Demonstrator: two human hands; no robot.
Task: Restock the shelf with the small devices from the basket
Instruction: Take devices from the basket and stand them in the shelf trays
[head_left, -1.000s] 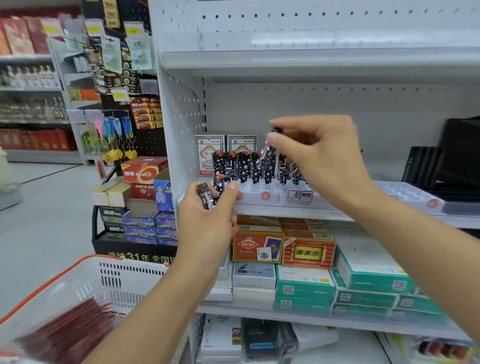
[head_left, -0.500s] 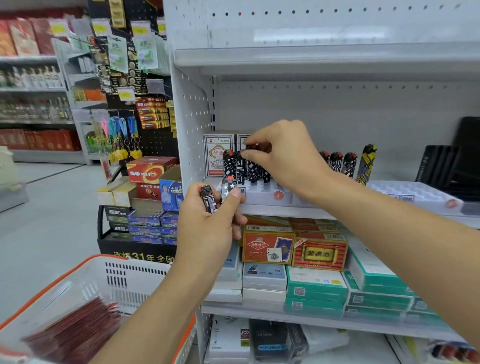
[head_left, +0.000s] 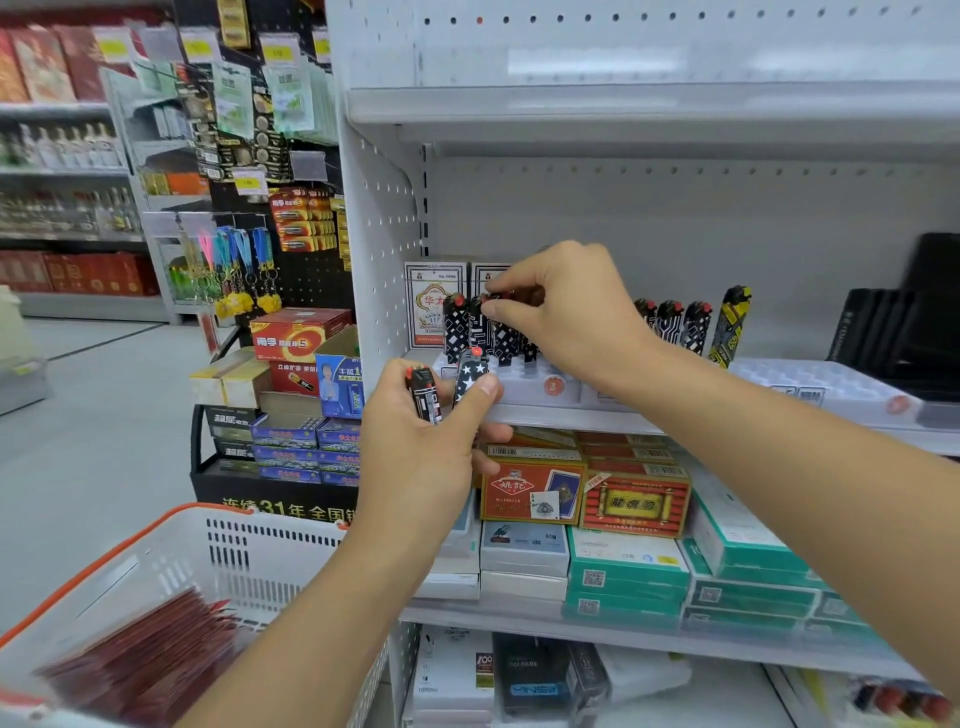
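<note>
The right hand pinched an upright lighter into the white tray on the shelf. Nearer and lower left, the left hand clamped two spare lighters, standing upright.

1. Open slots across the white tray, right of the four standing lighters.
2. Clear air beneath the upper shelf.
3. Blocked left by the perforated side panel, behind by card boxes.

Black star-patterned lighter, white tray, orange-rimmed white basket.
</note>
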